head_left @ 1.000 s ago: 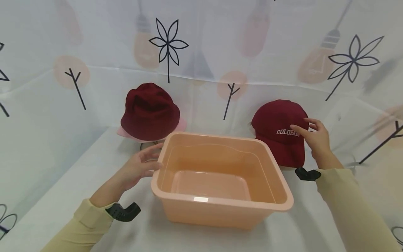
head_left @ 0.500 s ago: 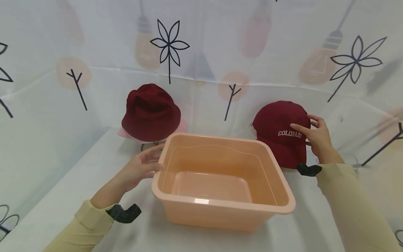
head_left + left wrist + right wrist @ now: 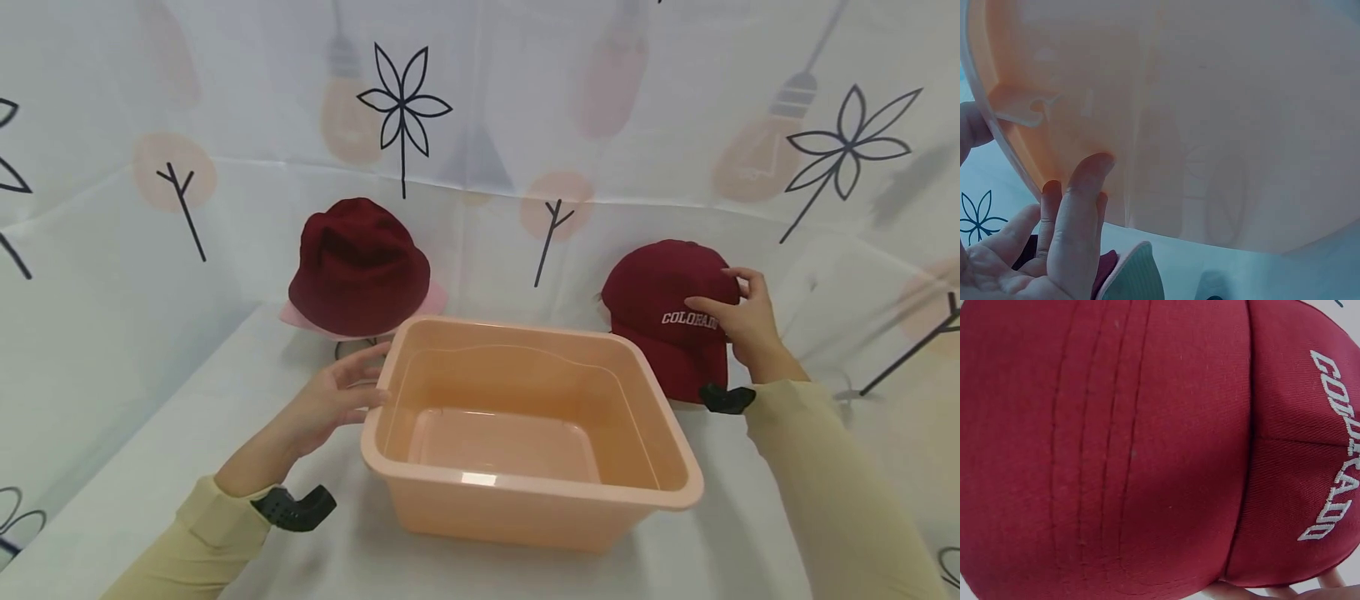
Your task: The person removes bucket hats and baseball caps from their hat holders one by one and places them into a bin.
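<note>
A peach plastic tub (image 3: 525, 492) stands tilted sideways in front of me. My left hand (image 3: 326, 408) is at its left rim; in the left wrist view the thumb lies over the rim and the fingers (image 3: 1082, 206) rest on the outer wall below it. At the back right is a dark red baseball cap (image 3: 667, 279) with white COLORADO lettering. My right hand (image 3: 753, 325) holds the cap's right side, thumb across the front and fingers curled round the edge. In the right wrist view the cap's brim (image 3: 1147, 425) covers most of the frame, with fingertips under its edge.
A dark red bucket hat (image 3: 360, 267) lies over a pink brim (image 3: 435, 300) at the back left, behind the tub. The white table (image 3: 187, 425) reaches back to a patterned cloth backdrop (image 3: 480, 125).
My right hand has moved slightly left and inward, closer over the cap's right side. The left hand, tub and hats keep their places.
</note>
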